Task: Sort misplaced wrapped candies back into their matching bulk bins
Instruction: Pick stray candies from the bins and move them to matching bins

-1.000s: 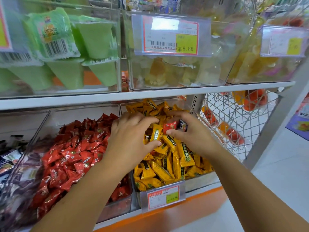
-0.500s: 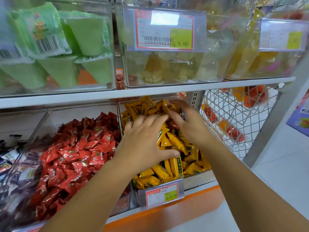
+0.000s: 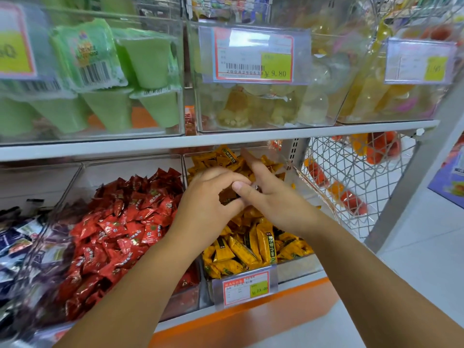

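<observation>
both hands meet above the yellow bin (image 3: 296,268), a clear hard-plastic box heaped with yellow candies (image 3: 241,247) in glossy, crinkled pillow-shaped wrappers with dark print. the left hand (image 3: 206,204) is curled, its grip narrow, thumb and fingers pinching a dark red candy (image 3: 226,195) with a creased foil wrapper, shadowed inside the palm. the right hand (image 3: 276,199) touches it from the right, thumb laid across just above that candy; tucked under the thumb is a small dark candy (image 3: 257,188), shiny, too small to make out further.

left of the grip, a second clear bin holds red candies (image 3: 118,229), puffy, with serrated ends. further left lie blurred dark purple and blue packets (image 3: 20,242). below the grip, a red-and-yellow price tag (image 3: 247,287) sits in a clear holder on the yellow bin's front. to the right stands a wire basket (image 3: 351,177) of thin white diamond mesh, with orange shapes showing through it.

directly above the grip runs a flat grey shelf (image 3: 150,144), low over the bins' back part. on it stand clear boxes of green jelly cups (image 3: 140,61), tapered and foil-lidded, and pale yellowish jelly cups behind an upper price tag (image 3: 253,56).
</observation>
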Available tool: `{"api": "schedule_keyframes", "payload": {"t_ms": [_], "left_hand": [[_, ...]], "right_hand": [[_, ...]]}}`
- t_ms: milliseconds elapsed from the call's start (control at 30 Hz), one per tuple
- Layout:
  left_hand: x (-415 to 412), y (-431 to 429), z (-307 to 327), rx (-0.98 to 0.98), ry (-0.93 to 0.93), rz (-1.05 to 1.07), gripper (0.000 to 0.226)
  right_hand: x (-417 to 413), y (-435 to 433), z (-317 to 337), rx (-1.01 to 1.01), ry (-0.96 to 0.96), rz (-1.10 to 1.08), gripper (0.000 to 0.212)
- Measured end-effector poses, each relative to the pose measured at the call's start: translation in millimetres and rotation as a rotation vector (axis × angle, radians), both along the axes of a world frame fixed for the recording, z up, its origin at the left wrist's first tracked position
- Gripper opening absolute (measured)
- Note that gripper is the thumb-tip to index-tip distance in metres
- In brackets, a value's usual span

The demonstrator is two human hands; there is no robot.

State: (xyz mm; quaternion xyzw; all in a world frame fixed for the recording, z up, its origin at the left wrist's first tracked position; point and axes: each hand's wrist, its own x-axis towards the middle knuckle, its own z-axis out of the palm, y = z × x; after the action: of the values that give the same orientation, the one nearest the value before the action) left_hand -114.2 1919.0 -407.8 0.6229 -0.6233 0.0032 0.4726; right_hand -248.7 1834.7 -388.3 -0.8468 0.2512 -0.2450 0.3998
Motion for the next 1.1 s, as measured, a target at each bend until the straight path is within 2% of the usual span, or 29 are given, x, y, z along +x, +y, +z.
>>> {"api": "schedule_keyframes", "payload": {"t_ms": [67, 133, 200, 267, 300, 400, 467, 533, 667, 767, 933, 1033, 1100], "left_hand": [[2.1, 1.1, -0.4, -0.004, -0.025, -0.002, 0.017], [4.4, 2.8, 0.3, 0.015, -0.051, 0.004, 0.014], [8.5, 6.0, 3.4, 0.040, -0.042, 0.040, 0.013], [14.4, 10.1, 7.3, 0.080, 0.012, 0.086, 0.012], [18.3, 11.8, 8.3, 0.099, 0.044, 0.092, 0.010], [26.8, 17.0, 10.1, 0.130, 0.087, 0.060, 0.014], [29.1, 21.9, 12.1, 0.143, 0.101, 0.045, 0.014], [29.9, 25.8, 14.2, 0.148, 0.113, 0.035, 0.014], [28.9, 30.6, 18.4, 0.158, 0.079, 0.020, 0.025], [29.3, 32.0, 17.1, 0.153, 0.106, 0.028, 0.025], [30.5, 34.9, 18.6, 0.161, 0.138, 0.047, 0.022], [31.4, 39.4, 19.8, 0.157, 0.136, 0.063, 0.024], [32.9, 43.1, 20.4, 0.175, 0.147, 0.067, 0.022]], "right_hand": [[1.0, 2.0, -2.4, 0.062, -0.001, 0.063, 0.078], [-0.9, 1.4, -0.1, 0.116, -0.027, 0.056, 0.077], [-6.9, -5.4, 6.6, 0.102, -0.066, -0.059, 0.057], [-16.6, -21.5, 11.4, -0.090, -0.005, -0.250, 0.028], [-22.6, -31.4, 10.0, -0.192, 0.071, -0.307, 0.022], [-30.9, -43.6, -0.8, -0.264, 0.304, -0.265, 0.028], [-25.7, -42.3, -13.7, -0.299, 0.369, -0.199, 0.031], [-19.4, -42.3, -22.7, -0.342, 0.347, -0.198, 0.033], [-18.1, -41.2, -8.1, -0.409, 0.242, -0.335, 0.039], [-19.6, -24.3, 16.1, -0.340, 0.165, -0.174, 0.033], [-6.7, 8.8, 4.8, -0.507, 0.436, 0.046, 0.028], [3.3, 7.8, -9.9, -0.575, 0.563, 0.025, 0.042], [8.4, 8.2, -13.6, -0.617, 0.582, -0.004, 0.045]]}}
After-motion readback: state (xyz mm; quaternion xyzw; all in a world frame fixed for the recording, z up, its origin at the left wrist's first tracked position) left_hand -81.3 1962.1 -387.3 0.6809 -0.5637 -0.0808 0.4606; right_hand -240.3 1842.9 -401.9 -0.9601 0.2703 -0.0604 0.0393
